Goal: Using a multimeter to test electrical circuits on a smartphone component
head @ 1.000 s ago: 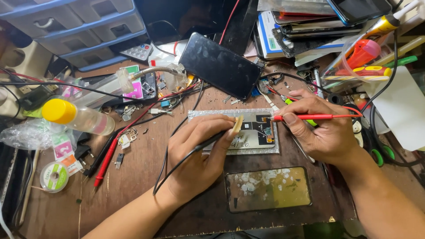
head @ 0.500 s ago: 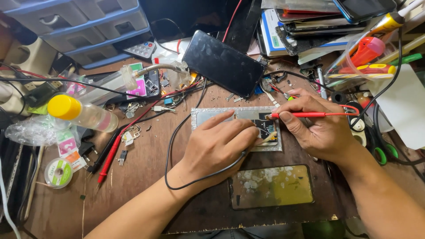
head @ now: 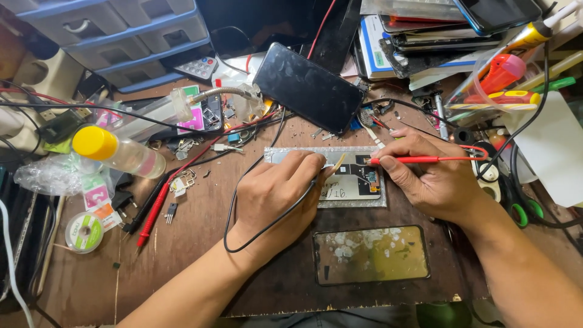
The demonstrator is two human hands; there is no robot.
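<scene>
An opened phone [head: 352, 182] with its circuit board showing lies on the brown workbench [head: 200, 243]. My left hand [head: 276, 194] rests on its left half and grips a black probe, whose black wire [head: 243, 212] loops back over my wrist. My right hand [head: 425, 179] is at the phone's right end and holds a red test probe [head: 425, 160] like a pen, tip touching the board. A detached glass screen panel [head: 370, 255] lies just below the phone, toward me.
A black phone [head: 306, 85] leans behind the work. At left are a yellow-capped bottle [head: 115, 152], a solder spool [head: 84, 232], another red probe [head: 152, 212] and small parts. Stacked phones and a tool cup [head: 492, 85] crowd the right; blue drawers [head: 121, 30] stand at back left.
My left hand has slid a little right along the phone with the black probe. The view has shifted slightly; my right hand keeps the red probe on the board.
</scene>
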